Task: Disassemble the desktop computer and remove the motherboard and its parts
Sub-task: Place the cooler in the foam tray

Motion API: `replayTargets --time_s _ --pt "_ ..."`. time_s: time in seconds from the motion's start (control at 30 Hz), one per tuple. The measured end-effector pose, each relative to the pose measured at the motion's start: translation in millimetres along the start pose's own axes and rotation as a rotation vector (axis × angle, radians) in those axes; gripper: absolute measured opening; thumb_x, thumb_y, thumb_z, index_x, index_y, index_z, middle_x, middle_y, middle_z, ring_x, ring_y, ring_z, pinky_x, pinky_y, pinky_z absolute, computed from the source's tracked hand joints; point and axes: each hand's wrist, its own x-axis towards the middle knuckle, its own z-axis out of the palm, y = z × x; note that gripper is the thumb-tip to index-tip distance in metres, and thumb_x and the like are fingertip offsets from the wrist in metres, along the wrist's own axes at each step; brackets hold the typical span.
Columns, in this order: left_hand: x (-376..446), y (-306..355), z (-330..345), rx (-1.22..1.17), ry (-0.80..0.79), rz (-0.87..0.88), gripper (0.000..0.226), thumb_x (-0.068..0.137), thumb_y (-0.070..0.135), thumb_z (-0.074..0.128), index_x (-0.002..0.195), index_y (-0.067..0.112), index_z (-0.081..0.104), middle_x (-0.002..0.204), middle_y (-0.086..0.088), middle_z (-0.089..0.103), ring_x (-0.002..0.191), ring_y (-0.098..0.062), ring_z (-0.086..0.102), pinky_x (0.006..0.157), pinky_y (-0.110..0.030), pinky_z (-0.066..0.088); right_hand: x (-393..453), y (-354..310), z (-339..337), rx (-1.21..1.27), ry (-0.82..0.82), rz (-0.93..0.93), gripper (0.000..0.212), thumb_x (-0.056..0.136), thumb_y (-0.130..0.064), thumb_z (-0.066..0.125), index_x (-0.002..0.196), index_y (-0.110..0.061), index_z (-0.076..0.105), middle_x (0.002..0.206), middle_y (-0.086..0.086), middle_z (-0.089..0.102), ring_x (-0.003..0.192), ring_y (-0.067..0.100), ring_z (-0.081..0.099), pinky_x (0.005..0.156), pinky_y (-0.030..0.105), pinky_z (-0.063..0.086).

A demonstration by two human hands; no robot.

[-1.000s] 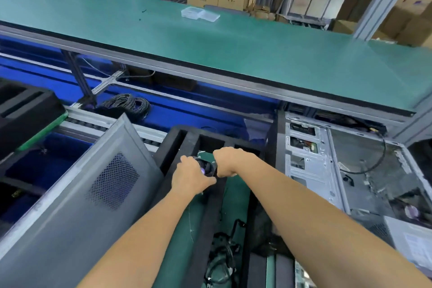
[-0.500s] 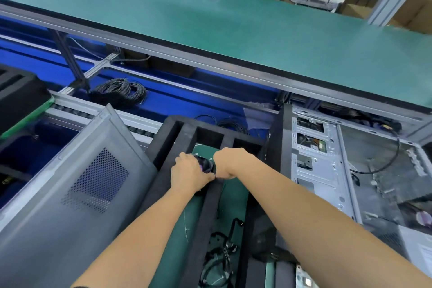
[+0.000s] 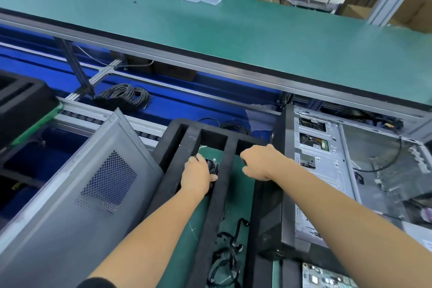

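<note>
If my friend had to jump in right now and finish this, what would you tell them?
Left hand: grip on a small black fan, setting it in the middle slot of the black foam tray.
Right hand: loosely curled above the tray's right slot, holding nothing visible.
Computer case: lies open at right, mostly bare inside; a black cable remains.
Done: side panel is off, leaning at left; loose cables lie in the tray; a circuit board shows at the bottom edge.
Left: release the fan, clear what remains from the case.
</note>
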Motion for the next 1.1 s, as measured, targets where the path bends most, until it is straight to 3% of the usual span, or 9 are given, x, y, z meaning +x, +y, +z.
replayTargets --time_s 0.13,0.27,0.37,0.43,0.53,0.73,0.87,1.03,1.1 --pt "-9 -7 8 0.106 0.072 0.090 0.092 0.090 0.063 0.045 0.150 0.004 0.007 0.143 -0.017 0.028 0.119 -0.026 0.044 0.086 -0.027 0.047 -5 1 10 0.021 0.007 -0.004 0.009 0.094 -0.023 0.044 0.094 -0.015 0.050 0.091 0.003 0.055 0.086 0.027 0.054 0.082 0.040 0.030" --pt "2 -26 -3 0.104 -0.248 0.289 0.108 0.077 0.060 0.068 0.154 0.021 0.002 0.158 -0.005 -0.004 0.132 -0.035 0.024 0.097 -0.042 0.044 -8 3 13 0.018 0.055 -0.010 0.011 0.094 -0.023 0.043 0.092 -0.015 0.050 0.087 0.002 0.054 0.080 0.026 0.051 0.081 0.038 0.027" --pt "5 -33 -9 0.264 -0.342 0.375 0.122 0.061 0.041 0.088 0.152 0.016 0.010 0.156 0.001 0.009 0.133 -0.033 0.023 0.097 -0.044 0.047 -10 2 13 0.036 0.051 -0.004 0.013 0.094 -0.023 0.042 0.091 -0.014 0.052 0.087 0.003 0.056 0.079 0.028 0.051 0.085 0.038 0.031" --pt "4 -29 -9 0.303 -0.277 0.390 0.109 0.064 0.042 0.085 0.147 0.015 0.019 0.149 0.001 0.024 0.126 -0.032 0.031 0.090 -0.042 0.049 -11 2 12 0.044 0.035 0.000 0.013 0.094 -0.022 0.042 0.093 -0.014 0.052 0.088 0.004 0.056 0.081 0.029 0.051 0.092 0.040 0.033" --pt "11 -26 -17 0.325 -0.325 0.411 0.091 0.072 0.052 0.075 0.141 0.017 0.027 0.146 0.000 0.029 0.125 -0.033 0.037 0.089 -0.043 0.045 -12 2 11 0.056 0.018 -0.002 0.013 0.095 -0.023 0.042 0.094 -0.014 0.052 0.089 0.004 0.055 0.081 0.029 0.049 0.093 0.041 0.033" --pt "19 -24 -19 0.359 -0.138 0.454 0.051 0.089 0.036 0.063 0.126 0.014 0.036 0.119 -0.011 0.056 0.105 -0.032 0.058 0.078 -0.040 0.045 -13 2 12 0.065 0.020 -0.007 0.013 0.095 -0.025 0.042 0.091 -0.016 0.049 0.087 0.003 0.052 0.081 0.029 0.046 0.087 0.040 0.037" --pt "23 -20 -19 0.364 -0.109 0.440 0.054 0.086 0.036 0.066 0.123 0.011 0.036 0.114 -0.011 0.060 0.102 -0.031 0.060 0.071 -0.036 0.043 -11 0 13 0.044 0.020 -0.019 0.014 0.095 -0.022 0.042 0.093 -0.013 0.052 0.085 0.003 0.052 0.076 0.028 0.047 0.083 0.038 0.034" --pt "36 -21 -13 0.331 -0.241 0.368 0.075 0.074 0.054 0.073 0.125 0.010 0.041 0.125 -0.009 0.047 0.119 -0.028 0.045 0.093 -0.039 0.042 -12 -1 14 0.007 0.031 -0.014 0.011 0.094 -0.017 0.044 0.090 -0.010 0.052 0.081 0.003 0.051 0.070 0.026 0.048 0.066 0.032 0.029" --pt "41 -21 -10 0.392 -0.196 0.362 0.083 0.071 0.063 0.070 0.128 0.011 0.040 0.125 -0.008 0.042 0.120 -0.028 0.038 0.097 -0.039 0.035 -12 -2 13 -0.011 0.029 -0.017 0.010 0.093 -0.015 0.045 0.091 -0.010 0.053 0.082 0.005 0.054 0.068 0.025 0.048 0.059 0.030 0.026"
